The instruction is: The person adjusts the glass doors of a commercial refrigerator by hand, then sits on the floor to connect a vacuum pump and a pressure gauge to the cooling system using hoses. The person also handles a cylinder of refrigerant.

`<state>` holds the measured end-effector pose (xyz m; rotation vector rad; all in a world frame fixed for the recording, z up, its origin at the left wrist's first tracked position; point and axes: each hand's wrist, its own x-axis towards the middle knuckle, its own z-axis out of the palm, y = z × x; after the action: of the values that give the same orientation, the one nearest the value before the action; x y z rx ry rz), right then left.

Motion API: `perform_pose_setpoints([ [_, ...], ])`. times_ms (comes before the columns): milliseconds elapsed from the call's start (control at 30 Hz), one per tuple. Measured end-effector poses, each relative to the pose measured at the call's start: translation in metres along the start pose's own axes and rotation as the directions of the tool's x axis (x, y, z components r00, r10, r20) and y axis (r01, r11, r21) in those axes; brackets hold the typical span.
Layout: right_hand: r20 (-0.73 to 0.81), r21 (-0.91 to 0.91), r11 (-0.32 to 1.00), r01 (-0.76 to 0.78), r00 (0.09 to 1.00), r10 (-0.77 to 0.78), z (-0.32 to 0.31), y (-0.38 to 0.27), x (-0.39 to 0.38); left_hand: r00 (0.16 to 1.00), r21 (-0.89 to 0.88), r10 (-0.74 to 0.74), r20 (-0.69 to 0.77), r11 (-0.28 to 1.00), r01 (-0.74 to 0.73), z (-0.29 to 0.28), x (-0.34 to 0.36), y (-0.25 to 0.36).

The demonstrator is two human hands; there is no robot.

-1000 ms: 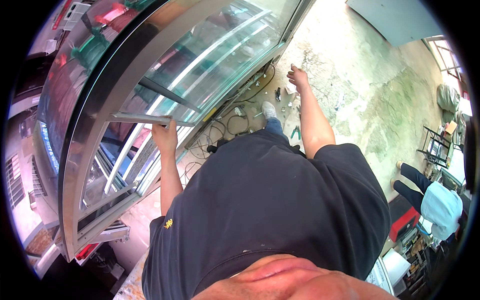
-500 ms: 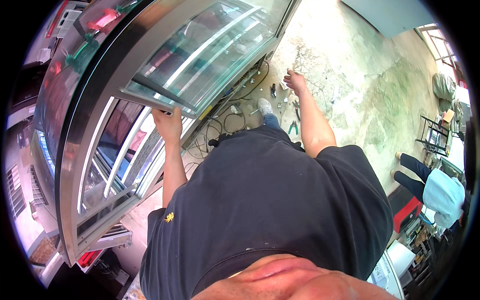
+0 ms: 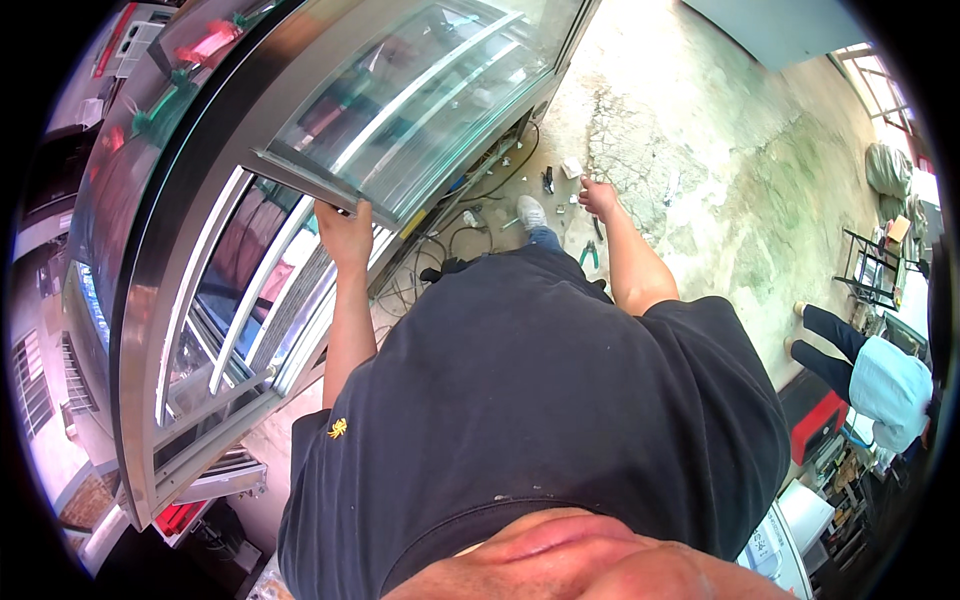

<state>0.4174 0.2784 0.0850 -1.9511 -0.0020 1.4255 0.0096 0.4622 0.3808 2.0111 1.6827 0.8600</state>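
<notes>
Your left hand (image 3: 345,232) is clamped on the lower edge of the glass door (image 3: 400,110), fingers curled under its metal frame and thumb on the near side. The door stands lifted and tilted, its lower edge swung clear of the curved display cabinet (image 3: 180,330), so the opening below and to the left of that hand lies bare, with white bars showing inside. The door's far edge looks to be still seated in the cabinet; from this view you cannot tell whether it rides in a track or on a hinge.

Your right hand (image 3: 598,196) hangs well apart from the door, out over the concrete floor (image 3: 720,200). Its fingers look loosely curled, and whether it holds anything you cannot tell. Just beyond it lie small white parts (image 3: 572,168) and green-handled pliers (image 3: 588,256) nearer your body, with loose cables (image 3: 450,240) running from the cabinet's foot between your two hands.

By my reading, the door is raised but not yet off, resting on one hand alone.

Another person (image 3: 870,375) stands far off to your right.
</notes>
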Motion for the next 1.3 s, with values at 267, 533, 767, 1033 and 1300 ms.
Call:
perform_pose_setpoints([
  [267,0.049,-0.464,0.886,-0.012,0.998,0.040,0.021,0.022,0.008,0.998,0.019,0.010,0.056,1.000,-0.011,-0.002,0.001,-0.006],
  [533,0.105,-0.573,0.788,0.227,0.973,-0.204,0.045,0.001,0.019,0.996,0.046,0.057,0.070,0.997,-0.060,0.003,0.000,-0.014],
  [767,0.168,-0.537,0.832,0.139,0.984,-0.056,0.053,-0.015,0.003,0.995,0.091,0.087,0.053,0.992,-0.091,0.000,0.002,-0.024],
  [1033,0.108,-0.533,0.843,0.072,0.994,-0.016,0.043,0.025,-0.001,0.991,0.066,0.092,0.101,0.993,-0.099,-0.003,0.001,-0.026],
  [1300,0.096,-0.163,0.984,0.078,0.993,-0.063,0.032,-0.038,-0.003,0.989,0.052,0.067,0.134,0.996,-0.075,-0.002,0.004,-0.018],
])
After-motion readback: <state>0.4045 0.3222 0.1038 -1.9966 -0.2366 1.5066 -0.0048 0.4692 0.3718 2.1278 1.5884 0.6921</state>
